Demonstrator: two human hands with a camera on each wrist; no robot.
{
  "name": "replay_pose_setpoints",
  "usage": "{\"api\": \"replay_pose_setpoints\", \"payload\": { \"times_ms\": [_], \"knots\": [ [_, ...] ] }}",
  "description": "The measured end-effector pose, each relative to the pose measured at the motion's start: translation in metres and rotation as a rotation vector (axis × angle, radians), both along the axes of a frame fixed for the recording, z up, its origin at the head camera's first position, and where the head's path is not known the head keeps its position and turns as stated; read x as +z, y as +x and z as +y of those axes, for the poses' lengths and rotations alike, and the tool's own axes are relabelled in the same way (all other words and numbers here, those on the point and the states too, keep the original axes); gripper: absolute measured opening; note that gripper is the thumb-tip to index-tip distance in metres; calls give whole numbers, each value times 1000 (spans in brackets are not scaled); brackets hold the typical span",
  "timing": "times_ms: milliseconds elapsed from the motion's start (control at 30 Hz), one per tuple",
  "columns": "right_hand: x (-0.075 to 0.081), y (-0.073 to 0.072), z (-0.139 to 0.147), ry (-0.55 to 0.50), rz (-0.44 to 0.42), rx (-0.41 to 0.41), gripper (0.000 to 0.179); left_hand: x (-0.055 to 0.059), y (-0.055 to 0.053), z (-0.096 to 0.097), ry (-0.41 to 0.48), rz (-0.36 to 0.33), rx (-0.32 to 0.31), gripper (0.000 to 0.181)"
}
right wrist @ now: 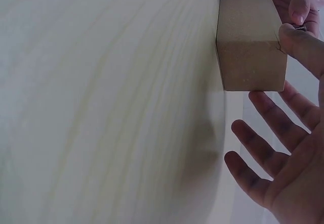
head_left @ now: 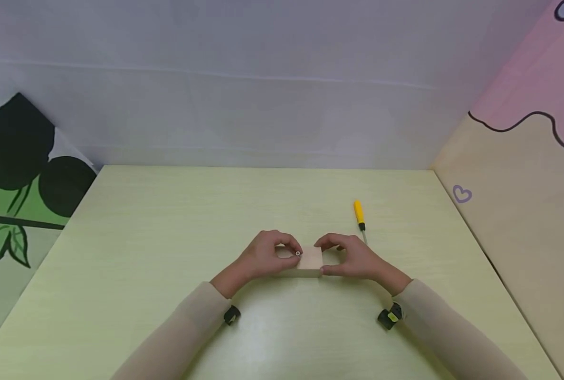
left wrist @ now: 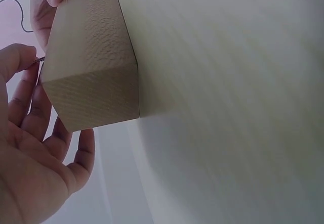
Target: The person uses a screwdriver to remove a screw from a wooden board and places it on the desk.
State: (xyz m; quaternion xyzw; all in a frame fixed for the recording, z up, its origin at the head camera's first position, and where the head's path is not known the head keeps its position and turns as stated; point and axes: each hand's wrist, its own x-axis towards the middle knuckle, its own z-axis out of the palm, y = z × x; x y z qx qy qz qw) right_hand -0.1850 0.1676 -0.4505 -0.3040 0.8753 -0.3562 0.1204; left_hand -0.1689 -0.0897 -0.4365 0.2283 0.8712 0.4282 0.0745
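Observation:
A pale wooden block [head_left: 313, 258] lies on the table between the two hands. My left hand [head_left: 261, 258] pinches a small screw [head_left: 298, 253] between thumb and index finger, over the block's top face. In the left wrist view the threaded shank of the screw [left wrist: 36, 60] shows at the block's upper edge; whether its tip enters the wood cannot be seen. At the right end, my right hand [head_left: 357, 258] holds the block with its thumb on the near corner and index finger on the far side. Its other fingers spread loosely beside the block in the right wrist view.
Behind the right hand lies a screwdriver [head_left: 359, 214] with a yellow and black handle, its shaft pointing toward that hand. A light wood-grain table [head_left: 168, 211] spreads around, bounded by a grey back wall [head_left: 263, 116] and painted side panels.

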Motion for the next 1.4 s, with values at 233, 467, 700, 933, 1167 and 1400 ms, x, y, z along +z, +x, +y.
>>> {"api": "replay_pose_setpoints", "payload": {
  "times_ms": [233,467,700,933,1167,1400],
  "knots": [
    [-1,-1,0,10,4,-2,47,-3,-2,-2,25,50,-31,7],
    [-2,-2,1,2,-8,-3,47,-5,-3,-2,42,44,-41,7],
    [-1,-2,0,-2,-25,-11,47,-4,-3,-1,38,55,-39,8],
    [1,-1,0,-6,-41,-14,46,-1,-2,-1,51,65,-31,7],
    [1,-1,-1,5,-48,-24,46,0,-3,-3,75,81,-20,6],
    [1,-1,-1,-3,-54,-22,46,3,-5,-11,60,84,3,5]
  ]
}}
